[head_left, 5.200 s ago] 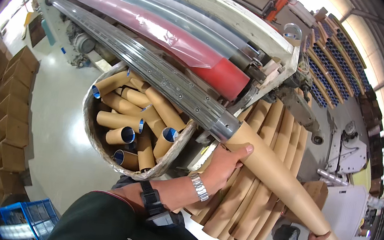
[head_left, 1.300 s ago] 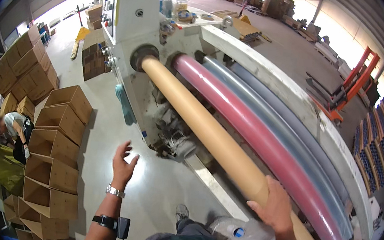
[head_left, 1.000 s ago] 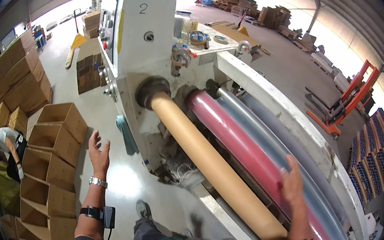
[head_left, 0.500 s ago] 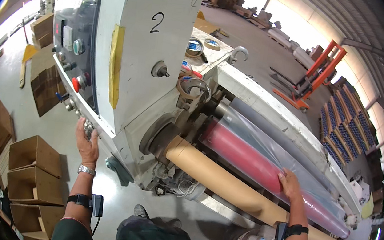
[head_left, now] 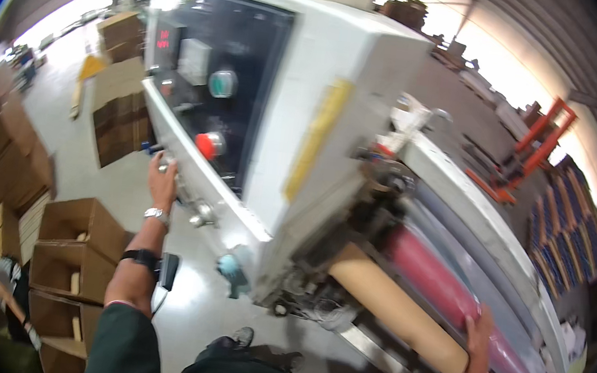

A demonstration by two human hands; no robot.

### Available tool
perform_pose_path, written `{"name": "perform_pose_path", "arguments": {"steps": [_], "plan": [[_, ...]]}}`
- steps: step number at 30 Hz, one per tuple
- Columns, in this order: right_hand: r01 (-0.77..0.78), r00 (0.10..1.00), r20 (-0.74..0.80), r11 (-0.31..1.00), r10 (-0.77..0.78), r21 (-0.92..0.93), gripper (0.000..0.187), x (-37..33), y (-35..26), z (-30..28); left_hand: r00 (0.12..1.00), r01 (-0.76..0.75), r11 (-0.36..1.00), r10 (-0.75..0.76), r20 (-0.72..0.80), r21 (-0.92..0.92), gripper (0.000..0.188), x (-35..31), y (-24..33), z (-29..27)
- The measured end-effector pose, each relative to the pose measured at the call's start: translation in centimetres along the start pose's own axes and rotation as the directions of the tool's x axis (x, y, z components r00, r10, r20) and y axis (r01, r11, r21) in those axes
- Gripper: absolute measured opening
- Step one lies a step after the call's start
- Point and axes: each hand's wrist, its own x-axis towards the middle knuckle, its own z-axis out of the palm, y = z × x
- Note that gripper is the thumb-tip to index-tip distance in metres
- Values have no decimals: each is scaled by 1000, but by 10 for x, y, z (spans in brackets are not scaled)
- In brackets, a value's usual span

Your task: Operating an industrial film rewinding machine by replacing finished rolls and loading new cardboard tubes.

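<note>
My left hand (head_left: 161, 184) is closed around a small silver knob (head_left: 163, 165) low on the front of a white machine cabinet (head_left: 371, 69). Above it sits a dark control panel (head_left: 246, 99) with a green button (head_left: 222, 83), a red button (head_left: 209, 145) and a lit red display. My right hand (head_left: 477, 331) lies with fingers extended on a red roll wrapped in clear film (head_left: 435, 276), mounted on the machine. Nearer to me runs a tan cardboard tube (head_left: 402, 312), parallel to that roll. The picture is smeared by motion.
Open cardboard boxes (head_left: 69, 263) are stacked at the left, where another person's arm (head_left: 6, 295) reaches in. A teal cloth (head_left: 232, 275) hangs at the cabinet's lower corner. Far right are an orange lift truck (head_left: 538, 151) and a stack of blue-and-tan tubes (head_left: 570, 225).
My view has swung left, bringing the control panel more into sight. My left hand has moved forward along the cabinet to the knob. My right hand stays on the red roll.
</note>
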Motion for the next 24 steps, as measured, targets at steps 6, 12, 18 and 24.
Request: {"name": "perform_pose_path", "arguments": {"steps": [6, 12, 18, 24], "plan": [[-37, 999, 21, 999, 36, 35, 70, 6, -15, 4, 922, 324, 885, -374, -98, -335, 55, 66, -49, -48], [-70, 995, 75, 997, 73, -34, 72, 7, -23, -1, 828, 544, 561, -477, 294, -624, 31, 76, -51, -45], [-74, 995, 70, 997, 72, 26, 71, 3, -23, -2, 841, 518, 444, -423, 339, -732, 34, 70, -41, -42], [-54, 998, 34, 999, 54, 6, 72, 3, -9, 3, 966, 115, 942, -32, 256, -315, 32, -4, -3, -41]]}}
